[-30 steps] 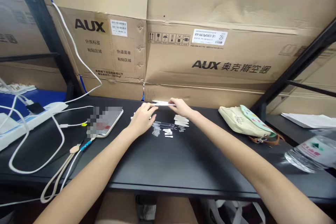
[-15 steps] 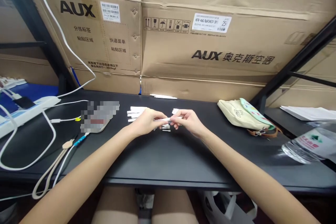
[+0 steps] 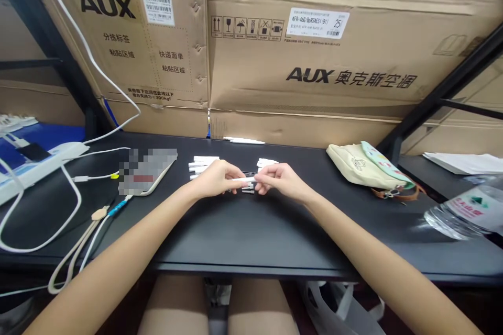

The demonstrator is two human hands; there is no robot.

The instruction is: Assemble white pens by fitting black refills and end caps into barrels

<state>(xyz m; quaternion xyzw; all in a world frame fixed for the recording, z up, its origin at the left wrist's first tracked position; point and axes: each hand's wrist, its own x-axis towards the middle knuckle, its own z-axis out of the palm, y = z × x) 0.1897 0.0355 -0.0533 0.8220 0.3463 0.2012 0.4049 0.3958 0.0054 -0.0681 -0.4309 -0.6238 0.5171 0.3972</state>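
Note:
My left hand (image 3: 217, 179) and my right hand (image 3: 280, 179) meet above the black table (image 3: 251, 235), and the fingers of both pinch a thin white plastic tube (image 3: 241, 179) between them. Just behind my left hand lies a pile of white plastic sticks (image 3: 203, 163). A smaller pile of white pieces (image 3: 267, 163) lies behind my right hand. Small white parts (image 3: 248, 191) sit just below the tube, partly hidden by my fingers. A white pen-like rod (image 3: 243, 141) lies at the table's back edge.
A blurred phone (image 3: 147, 171) with a cable lies left of my hands, beyond it a white power strip (image 3: 51, 159). A cream pouch (image 3: 363, 167) sits right, then a plastic water bottle (image 3: 463, 214). Cardboard AUX boxes (image 3: 314, 52) stand behind the table.
Both hands have drawn back from the table's far edge and come together, now pinching the white tube. The view has tilted downward and the scene has shifted slightly left.

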